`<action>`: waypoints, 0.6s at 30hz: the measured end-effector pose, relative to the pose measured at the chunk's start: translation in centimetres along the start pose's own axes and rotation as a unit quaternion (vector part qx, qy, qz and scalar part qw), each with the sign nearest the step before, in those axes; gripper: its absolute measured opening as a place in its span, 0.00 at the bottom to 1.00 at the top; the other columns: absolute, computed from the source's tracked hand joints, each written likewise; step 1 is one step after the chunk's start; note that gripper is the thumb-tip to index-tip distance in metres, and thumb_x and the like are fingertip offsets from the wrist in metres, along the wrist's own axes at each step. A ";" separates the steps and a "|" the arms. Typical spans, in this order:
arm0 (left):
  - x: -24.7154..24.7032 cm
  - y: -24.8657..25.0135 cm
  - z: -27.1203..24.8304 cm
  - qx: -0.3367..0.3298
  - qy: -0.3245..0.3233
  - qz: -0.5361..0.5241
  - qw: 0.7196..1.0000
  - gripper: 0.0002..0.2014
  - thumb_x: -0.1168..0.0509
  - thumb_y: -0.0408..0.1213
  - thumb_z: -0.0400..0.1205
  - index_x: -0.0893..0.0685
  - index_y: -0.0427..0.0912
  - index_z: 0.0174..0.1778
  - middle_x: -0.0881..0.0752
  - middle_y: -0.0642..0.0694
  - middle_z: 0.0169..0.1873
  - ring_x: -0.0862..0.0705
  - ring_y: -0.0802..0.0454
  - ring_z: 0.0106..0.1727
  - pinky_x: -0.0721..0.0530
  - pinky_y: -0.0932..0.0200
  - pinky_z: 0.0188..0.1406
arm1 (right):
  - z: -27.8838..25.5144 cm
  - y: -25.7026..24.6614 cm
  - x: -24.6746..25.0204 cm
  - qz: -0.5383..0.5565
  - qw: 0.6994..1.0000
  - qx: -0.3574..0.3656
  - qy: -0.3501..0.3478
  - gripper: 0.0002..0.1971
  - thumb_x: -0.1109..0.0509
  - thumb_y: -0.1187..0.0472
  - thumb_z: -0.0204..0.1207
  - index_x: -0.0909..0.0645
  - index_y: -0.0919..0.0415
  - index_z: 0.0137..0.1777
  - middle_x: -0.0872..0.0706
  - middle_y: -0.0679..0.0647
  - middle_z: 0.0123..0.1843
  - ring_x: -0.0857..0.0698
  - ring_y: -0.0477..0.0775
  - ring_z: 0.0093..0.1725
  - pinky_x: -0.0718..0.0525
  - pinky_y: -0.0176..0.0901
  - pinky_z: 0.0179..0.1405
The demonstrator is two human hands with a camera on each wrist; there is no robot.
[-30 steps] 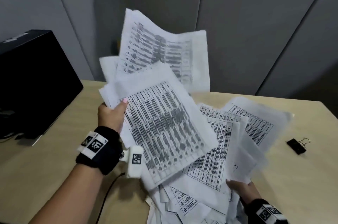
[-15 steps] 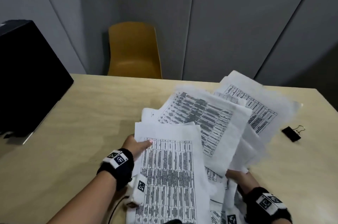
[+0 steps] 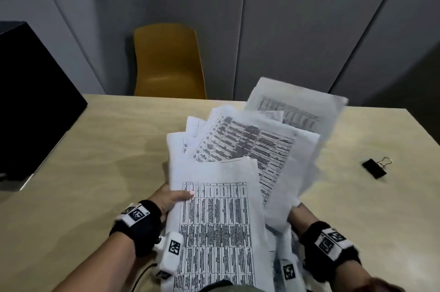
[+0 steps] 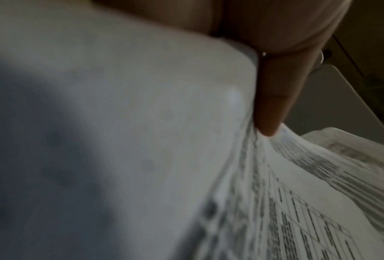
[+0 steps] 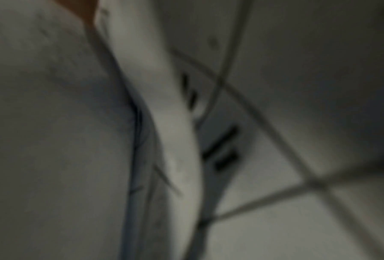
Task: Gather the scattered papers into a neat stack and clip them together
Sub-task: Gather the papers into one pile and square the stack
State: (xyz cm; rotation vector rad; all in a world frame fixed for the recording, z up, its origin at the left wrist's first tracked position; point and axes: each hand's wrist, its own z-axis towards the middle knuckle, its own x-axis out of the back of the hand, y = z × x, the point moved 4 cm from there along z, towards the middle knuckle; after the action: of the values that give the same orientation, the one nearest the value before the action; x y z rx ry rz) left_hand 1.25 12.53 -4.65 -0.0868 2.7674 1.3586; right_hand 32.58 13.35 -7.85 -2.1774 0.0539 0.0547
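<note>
A loose fan of printed papers (image 3: pixel 238 160) hangs above the wooden table (image 3: pixel 95 160), held between both hands. My left hand (image 3: pixel 171 198) grips the left edge of the top sheet, thumb lying on the printed table; in the left wrist view the thumb (image 4: pixel 273 105) presses on the papers (image 4: pixel 297 193). My right hand (image 3: pixel 296 213) holds the sheets from below on the right, its fingers hidden under them. The right wrist view shows only blurred paper edges (image 5: pixel 164 123). A black binder clip (image 3: pixel 375 167) lies on the table to the right, apart from both hands.
A black box-like object (image 3: pixel 31 101) stands at the table's left side. An orange chair (image 3: pixel 166 63) sits behind the far edge, in front of grey wall panels. Bare tabletop shows left of the papers and around the clip.
The papers have come down from a raised, spread heap to a lower fan near the table. My left hand dropped and moved toward me; the chair behind is now uncovered.
</note>
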 end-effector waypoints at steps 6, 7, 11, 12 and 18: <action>1.9 -0.6 0.3 -0.058 0.088 -0.016 0.994 0.18 0.27 0.22 0.64 0.18 0.38 0.48 0.11 0.36 0.45 0.17 0.37 0.55 0.26 0.42 0.68 | -1.6 -2.0 -2.2 0.015 0.997 0.056 -0.054 0.26 0.21 0.61 0.52 0.16 0.66 0.54 0.08 0.61 0.46 0.09 0.60 0.44 0.12 0.52 0.41; 2.2 -0.7 0.1 -0.064 0.095 -0.027 0.993 0.17 0.27 0.21 0.64 0.19 0.38 0.47 0.10 0.40 0.38 0.17 0.39 0.50 0.23 0.45 0.63 | -1.5 -1.9 -2.0 0.037 0.997 0.057 -0.044 0.29 0.19 0.58 0.51 0.16 0.67 0.54 0.08 0.60 0.44 0.09 0.59 0.42 0.12 0.49 0.38; 4.3 -1.3 -0.3 -0.073 0.131 -0.053 0.987 0.16 0.32 0.18 0.71 0.22 0.31 0.53 0.14 0.37 0.39 0.18 0.43 0.42 0.23 0.48 0.57 | -0.9 -1.7 -1.7 0.058 0.998 0.005 0.022 0.12 0.31 0.50 0.74 0.17 0.58 0.49 0.13 0.47 0.32 0.16 0.43 0.27 0.23 0.33 0.25; 4.8 -1.5 -0.3 -0.070 0.135 -0.053 0.987 0.13 0.35 0.17 0.73 0.21 0.31 0.51 0.15 0.37 0.42 0.18 0.43 0.43 0.25 0.48 0.61 | -0.7 -1.7 -1.4 0.037 0.998 0.006 0.058 0.12 0.33 0.51 0.75 0.17 0.59 0.48 0.13 0.52 0.35 0.16 0.47 0.31 0.23 0.36 0.28; 5.9 -2.2 0.1 -0.041 0.145 -0.048 0.987 0.09 0.36 0.18 0.75 0.20 0.33 0.48 0.15 0.38 0.41 0.17 0.42 0.42 0.24 0.44 0.59 | -1.9 -2.3 -1.2 -0.499 0.839 -0.021 0.216 0.39 0.28 0.46 0.66 0.42 0.51 0.75 0.35 0.62 0.69 0.34 0.67 0.68 0.30 0.55 0.64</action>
State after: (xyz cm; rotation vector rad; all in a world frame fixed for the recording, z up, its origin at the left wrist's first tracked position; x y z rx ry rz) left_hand -4.49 11.09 -6.94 -0.4510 2.8855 1.5461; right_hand 31.53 13.14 -4.77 -1.9660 -0.8298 -1.0317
